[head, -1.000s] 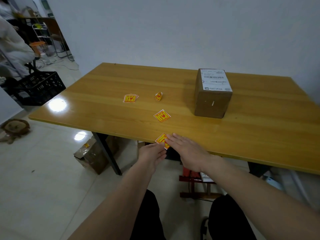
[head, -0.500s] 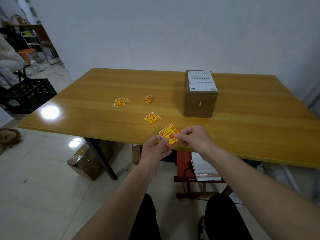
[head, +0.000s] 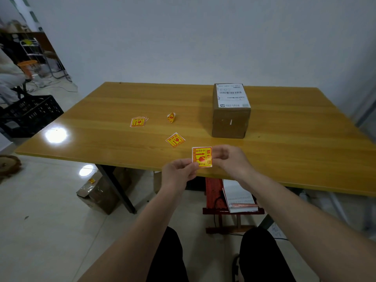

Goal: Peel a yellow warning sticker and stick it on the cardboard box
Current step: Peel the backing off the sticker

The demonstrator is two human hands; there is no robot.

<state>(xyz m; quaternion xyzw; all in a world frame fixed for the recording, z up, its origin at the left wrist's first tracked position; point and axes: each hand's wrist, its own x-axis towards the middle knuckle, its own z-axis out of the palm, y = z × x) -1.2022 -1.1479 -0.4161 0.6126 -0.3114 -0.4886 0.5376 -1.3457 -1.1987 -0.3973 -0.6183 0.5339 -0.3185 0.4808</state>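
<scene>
A yellow warning sticker [head: 202, 156] with red print is held upright above the table's near edge. My left hand [head: 179, 173] pinches its lower left corner and my right hand [head: 230, 159] pinches its right edge. The cardboard box [head: 231, 121] stands further back on the wooden table [head: 295, 143], with a white shipping label on its top. It is apart from both hands. Another flat sticker [head: 175, 139] lies on the table just beyond my left hand.
A small stack of stickers [head: 138, 121] and a crumpled sticker backing [head: 171, 117] lie mid-table. A black crate [head: 30, 115] sits on the floor at left. Under the table are a taped box [head: 99, 194] and a red stool [head: 230, 202] with papers.
Both hands lifted the sticker from the table's near edge and turned it upright between them. The view shifted, so the box sits more to the centre.
</scene>
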